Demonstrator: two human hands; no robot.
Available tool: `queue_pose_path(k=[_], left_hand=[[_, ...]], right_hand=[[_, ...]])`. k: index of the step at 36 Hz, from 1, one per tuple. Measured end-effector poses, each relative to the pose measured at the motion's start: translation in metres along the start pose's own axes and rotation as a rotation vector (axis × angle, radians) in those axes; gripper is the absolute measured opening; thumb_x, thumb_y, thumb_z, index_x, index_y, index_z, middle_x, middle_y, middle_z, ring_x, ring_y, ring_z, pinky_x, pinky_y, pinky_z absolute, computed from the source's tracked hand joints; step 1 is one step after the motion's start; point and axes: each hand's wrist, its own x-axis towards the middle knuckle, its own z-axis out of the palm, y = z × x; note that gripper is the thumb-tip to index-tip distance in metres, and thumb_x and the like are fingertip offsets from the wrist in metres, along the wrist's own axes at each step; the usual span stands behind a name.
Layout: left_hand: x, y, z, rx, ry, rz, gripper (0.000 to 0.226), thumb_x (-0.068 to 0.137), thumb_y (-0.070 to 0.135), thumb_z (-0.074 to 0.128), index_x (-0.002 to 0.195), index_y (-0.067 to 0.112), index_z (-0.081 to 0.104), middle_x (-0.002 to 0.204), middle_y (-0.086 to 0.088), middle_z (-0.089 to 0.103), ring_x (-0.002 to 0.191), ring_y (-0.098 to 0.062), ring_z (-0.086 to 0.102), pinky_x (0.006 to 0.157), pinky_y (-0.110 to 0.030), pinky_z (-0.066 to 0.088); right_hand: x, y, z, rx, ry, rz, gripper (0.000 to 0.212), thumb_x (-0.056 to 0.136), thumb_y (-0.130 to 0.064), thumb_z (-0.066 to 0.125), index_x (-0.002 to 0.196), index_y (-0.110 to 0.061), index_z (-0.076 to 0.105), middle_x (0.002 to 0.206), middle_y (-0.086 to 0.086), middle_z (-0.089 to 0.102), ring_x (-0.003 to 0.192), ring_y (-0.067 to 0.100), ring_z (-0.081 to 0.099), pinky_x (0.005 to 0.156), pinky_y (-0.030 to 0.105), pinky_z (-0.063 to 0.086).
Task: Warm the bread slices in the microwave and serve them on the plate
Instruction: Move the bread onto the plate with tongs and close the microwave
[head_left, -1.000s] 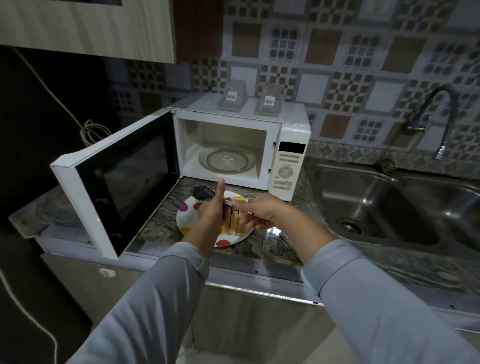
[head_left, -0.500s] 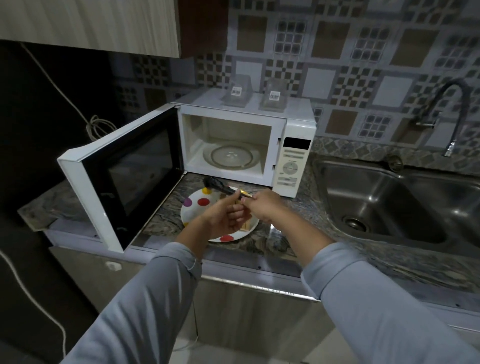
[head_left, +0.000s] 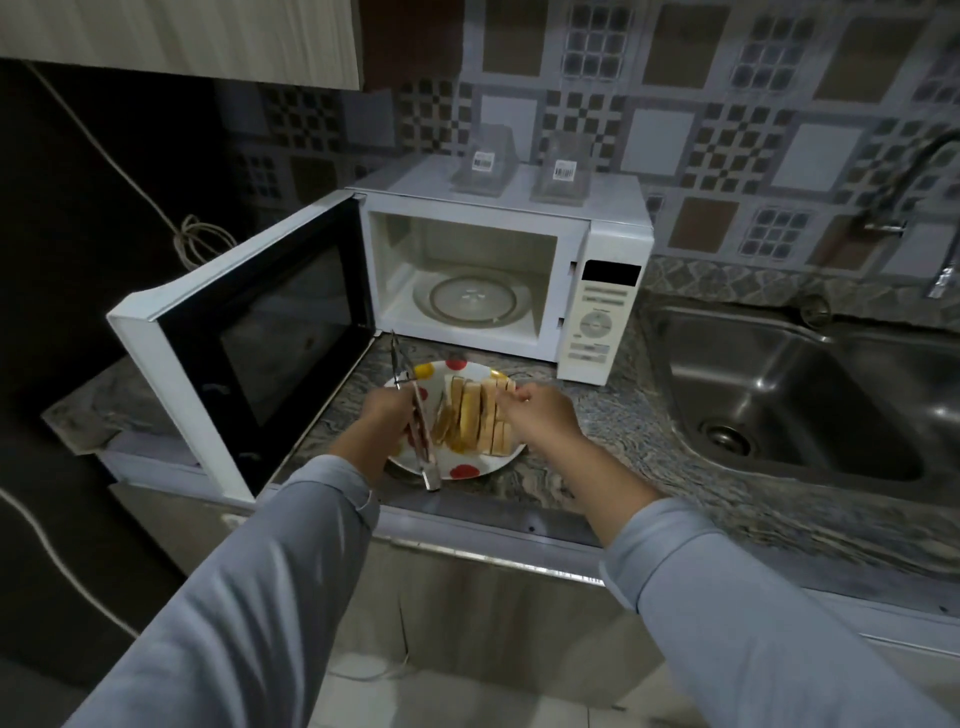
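While the microwave (head_left: 467, 280) stood open and bare | bread slices (head_left: 475, 415) stood on edge in a row on the spotted plate (head_left: 467, 470), bench-front, long faces running away from the person | right hand (head_left: 540, 413) nearer, fingers (head_left: 511, 397) pinching the rightmost slice | left hand (head_left: 384, 415) gripped tongs (head_left: 418, 431) (tips toward the person), just left of the row

Hands parted: left hand (head_left: 387, 415) now holds tongs (head_left: 418, 426); bread slices (head_left: 475, 415) uncovered on plate (head_left: 467, 470).
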Motion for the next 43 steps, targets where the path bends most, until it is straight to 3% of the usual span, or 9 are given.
queue_pose_path(k=[4, 7, 11, 17, 25, 31, 37, 41, 43], left_hand=[[0.014, -0.006, -0.007, 0.224, 0.046, 0.068, 0.038, 0.094, 0.032, 0.052, 0.108, -0.001, 0.065, 0.111, -0.021, 0.066, 0.105, -0.036, 0.062, 0.089, -0.037, 0.052], [0.025, -0.009, -0.006, 0.301, 0.029, 0.103, 0.038, 0.096, 0.029, 0.05, 0.116, -0.001, 0.063, 0.116, -0.02, 0.063, 0.11, -0.035, 0.059, 0.084, -0.032, 0.045], [0.041, -0.01, -0.002, 0.385, -0.011, 0.098, 0.041, 0.099, 0.03, 0.044, 0.125, 0.0, 0.055, 0.125, -0.022, 0.058, 0.116, -0.036, 0.055, 0.096, -0.037, 0.045], [0.059, -0.011, 0.006, 0.52, 0.009, 0.1, 0.046, 0.099, 0.032, 0.042, 0.133, 0.003, 0.047, 0.13, -0.018, 0.054, 0.119, -0.033, 0.053, 0.099, -0.035, 0.043], [0.074, -0.013, 0.016, 0.605, 0.024, 0.109, 0.051, 0.099, 0.035, 0.042, 0.135, -0.001, 0.045, 0.138, -0.019, 0.048, 0.125, -0.032, 0.048, 0.108, -0.037, 0.038], [0.086, -0.006, 0.014, 0.724, 0.125, 0.142, 0.049, 0.093, 0.037, 0.049, 0.127, 0.002, 0.055, 0.13, -0.018, 0.054, 0.119, -0.034, 0.053, 0.098, -0.039, 0.044], [0.12, -0.017, 0.017, 0.734, 0.203, -0.073, 0.08, 0.088, 0.05, 0.051, 0.15, 0.01, 0.019, 0.152, -0.017, 0.027, 0.139, -0.035, 0.029, 0.116, -0.052, 0.021], [0.107, -0.005, 0.014, 0.735, 0.152, -0.074, 0.077, 0.089, 0.043, 0.058, 0.147, 0.004, 0.026, 0.148, -0.02, 0.035, 0.134, -0.036, 0.038, 0.113, -0.048, 0.03], [0.109, -0.005, 0.013, 0.752, 0.168, -0.074, 0.058, 0.097, 0.034, 0.047, 0.142, 0.001, 0.035, 0.144, -0.022, 0.04, 0.131, -0.037, 0.042, 0.11, -0.047, 0.034]], right_hand=[[0.028, 0.019, 0.009, 0.027, 0.088, 0.173, 0.04, 0.091, -0.045, 0.045, 0.06, -0.019, 0.048, 0.069, 0.004, 0.053, 0.066, 0.022, 0.054, 0.058, 0.028, 0.039], [0.045, 0.031, 0.013, 0.035, 0.099, 0.275, 0.048, 0.088, -0.052, 0.044, 0.088, -0.01, 0.068, 0.092, 0.012, 0.068, 0.087, 0.029, 0.065, 0.068, 0.03, 0.047], [0.06, 0.043, 0.02, -0.03, 0.071, 0.347, 0.04, 0.085, -0.039, 0.053, 0.104, -0.008, 0.068, 0.107, 0.013, 0.068, 0.097, 0.029, 0.064, 0.068, 0.026, 0.04], [0.081, 0.049, 0.03, -0.113, 0.082, 0.45, 0.052, 0.08, -0.045, 0.054, 0.113, -0.007, 0.064, 0.116, 0.016, 0.064, 0.105, 0.031, 0.062, 0.083, 0.033, 0.049], [0.101, 0.043, 0.041, -0.139, 0.082, 0.522, 0.046, 0.086, -0.035, 0.054, 0.117, -0.003, 0.062, 0.122, 0.017, 0.062, 0.109, 0.032, 0.061, 0.084, 0.034, 0.051], [0.107, 0.042, 0.046, -0.113, 0.08, 0.548, 0.044, 0.086, -0.038, 0.055, 0.113, -0.005, 0.063, 0.116, 0.016, 0.064, 0.102, 0.031, 0.064, 0.071, 0.03, 0.048], [0.11, 0.046, 0.049, -0.144, 0.07, 0.562, 0.042, 0.091, -0.034, 0.049, 0.114, -0.002, 0.063, 0.114, 0.016, 0.066, 0.101, 0.032, 0.065, 0.084, 0.039, 0.056], [0.109, 0.046, 0.053, -0.149, 0.065, 0.562, 0.049, 0.094, -0.039, 0.044, 0.111, 0.002, 0.065, 0.111, 0.019, 0.067, 0.1, 0.033, 0.066, 0.085, 0.043, 0.056], [0.108, 0.046, 0.053, -0.142, 0.074, 0.566, 0.048, 0.094, -0.038, 0.046, 0.112, 0.002, 0.065, 0.114, 0.02, 0.066, 0.103, 0.033, 0.064, 0.088, 0.041, 0.054]])
